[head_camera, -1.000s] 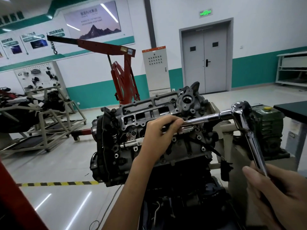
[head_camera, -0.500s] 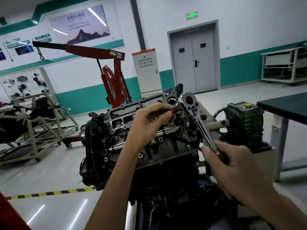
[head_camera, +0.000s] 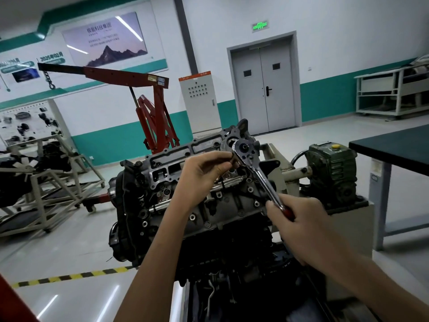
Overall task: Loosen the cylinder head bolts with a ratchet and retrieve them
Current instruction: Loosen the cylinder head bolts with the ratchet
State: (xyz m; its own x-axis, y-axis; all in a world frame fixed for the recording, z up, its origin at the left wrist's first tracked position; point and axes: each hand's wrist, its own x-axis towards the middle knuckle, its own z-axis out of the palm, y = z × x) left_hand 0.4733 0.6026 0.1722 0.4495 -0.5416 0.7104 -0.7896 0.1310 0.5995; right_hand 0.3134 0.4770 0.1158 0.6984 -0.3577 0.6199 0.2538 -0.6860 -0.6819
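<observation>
Your right hand [head_camera: 294, 226] clenches the ratchet [head_camera: 260, 176] handle's end for leverage | your left hand [head_camera: 204, 173] pinches it at the head, likely steadying the drive above the cylinder head [head_camera: 232, 206].

Chrome, red-handled ratchet [head_camera: 261, 178], head uppermost, aslant before the grey cylinder head [head_camera: 232, 205].

Our right hand [head_camera: 299, 226] covers the ratchet [head_camera: 261, 176] grip, so we see only a bit of red at the thumb. Our left hand [head_camera: 204, 173] pinches at the ratchet head and hides what sits behind it. Low down, the engine [head_camera: 222, 212] is too dark to read. The table [head_camera: 394, 147] runs off the right edge, and the poster [head_camera: 104, 40] text is too small.
</observation>
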